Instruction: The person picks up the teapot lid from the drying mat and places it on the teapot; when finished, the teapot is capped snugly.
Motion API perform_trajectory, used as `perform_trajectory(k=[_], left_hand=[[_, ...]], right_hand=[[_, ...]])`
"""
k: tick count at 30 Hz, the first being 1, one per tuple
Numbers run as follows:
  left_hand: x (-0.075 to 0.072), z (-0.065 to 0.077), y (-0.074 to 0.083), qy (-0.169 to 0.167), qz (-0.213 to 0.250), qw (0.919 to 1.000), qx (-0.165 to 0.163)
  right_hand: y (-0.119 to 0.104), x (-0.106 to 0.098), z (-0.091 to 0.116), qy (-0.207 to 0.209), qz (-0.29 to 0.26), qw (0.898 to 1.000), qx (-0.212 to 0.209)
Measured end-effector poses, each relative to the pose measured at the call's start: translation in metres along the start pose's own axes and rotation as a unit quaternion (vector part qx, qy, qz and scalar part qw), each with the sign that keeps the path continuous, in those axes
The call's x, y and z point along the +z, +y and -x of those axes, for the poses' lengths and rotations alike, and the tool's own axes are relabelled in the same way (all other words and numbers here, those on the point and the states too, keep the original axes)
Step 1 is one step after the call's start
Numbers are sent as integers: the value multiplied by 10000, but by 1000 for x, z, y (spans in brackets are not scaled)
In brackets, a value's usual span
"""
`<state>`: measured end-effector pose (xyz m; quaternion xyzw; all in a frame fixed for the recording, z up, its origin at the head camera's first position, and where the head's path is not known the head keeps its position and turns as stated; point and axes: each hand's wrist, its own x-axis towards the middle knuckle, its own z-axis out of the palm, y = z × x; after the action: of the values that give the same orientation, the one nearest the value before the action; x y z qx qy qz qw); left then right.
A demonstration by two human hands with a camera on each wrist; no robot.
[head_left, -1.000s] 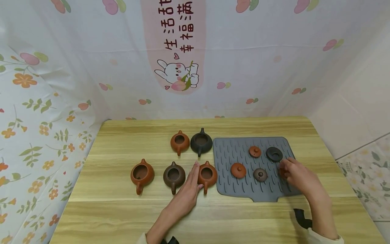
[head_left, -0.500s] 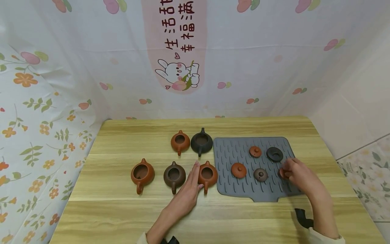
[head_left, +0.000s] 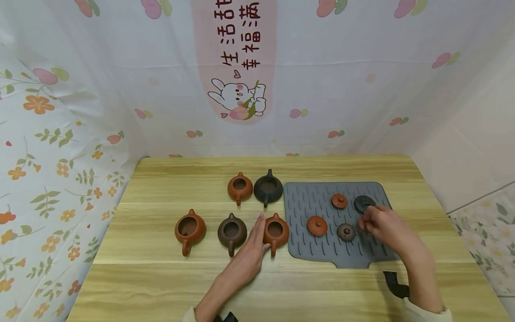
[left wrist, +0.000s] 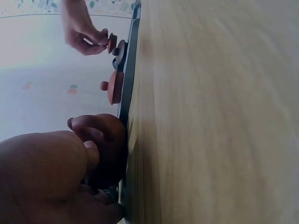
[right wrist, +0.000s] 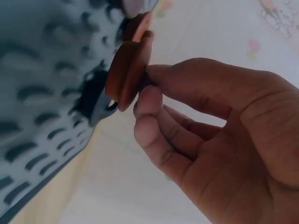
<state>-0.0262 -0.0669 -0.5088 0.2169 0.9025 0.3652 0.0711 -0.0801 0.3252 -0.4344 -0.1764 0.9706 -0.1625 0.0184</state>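
Observation:
My left hand [head_left: 250,252] lies along the left side of a reddish-brown teapot [head_left: 284,231], fingers straight, thumb tip near the handle. The teapot has no lid on it. My right hand [head_left: 387,227] pinches a reddish-brown teapot lid [right wrist: 124,77] by its knob between thumb and fingertips. In the right wrist view the lid is raised off a grey ridged mat [head_left: 299,250]. On the mat lie two orange-red lids, one small [head_left: 339,201] and one larger [head_left: 317,226], a grey-brown lid [head_left: 346,232] and a black lid [head_left: 363,202], which my right hand partly overlaps.
Left of my left hand stand a dark brown teapot [head_left: 240,235] and an orange-brown teapot [head_left: 200,230]. Behind are a small orange teapot [head_left: 240,197] and a black teapot [head_left: 273,195]. All lack lids. Patterned cloth [head_left: 322,89] hangs behind the wooden table [head_left: 161,286].
My right hand has lifted the reddish-brown lid from the mat's right side and shifted slightly left, now overlapping the black lid. My left hand stays against the teapot.

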Motion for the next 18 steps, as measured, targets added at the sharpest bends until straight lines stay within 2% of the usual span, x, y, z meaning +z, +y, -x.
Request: perform_trajectory(k=[11,18], left_hand=[[1,-1,0,-12,31,10000,-9],[1,0,0,-5,41,10000,-40]], right_hand=[[-25,-1,-13,52,-62,9997,-216],[-41,-1,-23,18,-166,9980,-613]])
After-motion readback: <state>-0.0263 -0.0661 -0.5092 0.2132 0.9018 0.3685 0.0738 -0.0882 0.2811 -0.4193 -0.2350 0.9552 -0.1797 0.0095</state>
